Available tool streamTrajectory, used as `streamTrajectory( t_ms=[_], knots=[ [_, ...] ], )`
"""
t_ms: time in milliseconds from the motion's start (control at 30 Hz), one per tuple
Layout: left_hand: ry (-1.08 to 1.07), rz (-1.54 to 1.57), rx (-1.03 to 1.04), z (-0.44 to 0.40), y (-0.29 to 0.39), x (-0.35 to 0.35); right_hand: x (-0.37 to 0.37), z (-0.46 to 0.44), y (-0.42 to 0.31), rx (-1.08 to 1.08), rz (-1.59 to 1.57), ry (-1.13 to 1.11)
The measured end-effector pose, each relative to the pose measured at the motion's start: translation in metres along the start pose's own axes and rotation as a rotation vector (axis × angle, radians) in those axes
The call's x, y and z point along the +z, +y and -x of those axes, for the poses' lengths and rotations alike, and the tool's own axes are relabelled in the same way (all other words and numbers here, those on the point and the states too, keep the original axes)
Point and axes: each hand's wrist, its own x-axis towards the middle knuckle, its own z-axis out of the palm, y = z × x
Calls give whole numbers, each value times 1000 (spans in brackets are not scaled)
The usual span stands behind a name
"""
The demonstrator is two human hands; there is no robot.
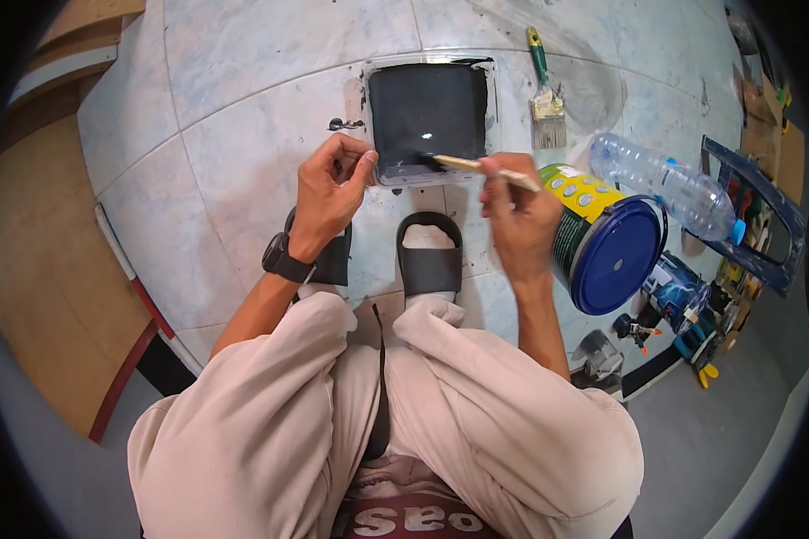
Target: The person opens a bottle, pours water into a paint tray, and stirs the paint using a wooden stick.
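A clear plastic container (492,108) holding black paint (427,108) sits on the tiled floor in front of me. My left hand (334,184), a black watch on its wrist, pinches the container's near-left corner between thumb and fingers. In my right hand (521,211) is a thin paintbrush (458,163) with a pale wooden handle. Its dark bristles reach down to the paint near the container's close edge; whether they dip in cannot be told. The right hand is slightly blurred.
A wide paintbrush (544,94) with a green handle lies beyond the container to the right. Close by my right arm stands a paint bucket (618,260) with a blue lid, beside a plastic bottle (665,184). Tools (692,314) crowd the right edge. Black smears mark the tiles (234,135).
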Motion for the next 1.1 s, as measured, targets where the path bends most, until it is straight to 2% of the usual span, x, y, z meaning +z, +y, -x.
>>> streamTrajectory(
  t_ms=[100,200,267,367,467,600,667,800,867,967,1000,1067,1100],
  knots=[
    [-12,3,-5,1,-3,0,-20,-7,3,63,-57,73],
    [-13,12,-9,0,-3,0,-23,-13,3,-35,8,-3],
    [-17,13,-14,0,-3,-1,-16,-22,9,-251,85,55],
    [-17,-27,-16,0,-4,-1,-12,-33,8,-316,270,59],
    [-15,-12,-29,-1,-3,-1,-19,-21,4,-193,384,26],
    [-11,-10,-11,0,-2,0,-5,-6,3,-130,334,59],
    [-15,-12,-9,-1,-2,0,8,-10,3,-165,160,116],
    [-22,-1,-10,-1,-3,-1,13,-43,4,-154,49,121],
    [-25,11,-11,0,-2,-1,2,-52,-2,-66,4,106],
    [-18,-8,-11,0,0,0,-10,-59,14,-260,103,175],
    [-16,-2,-11,0,-1,0,-14,-55,17,-263,103,171],
    [-7,2,-13,0,-2,0,-20,-38,16,-271,350,141],
    [-6,8,-8,0,-3,1,-20,-28,15,-218,370,92]
  ],
)
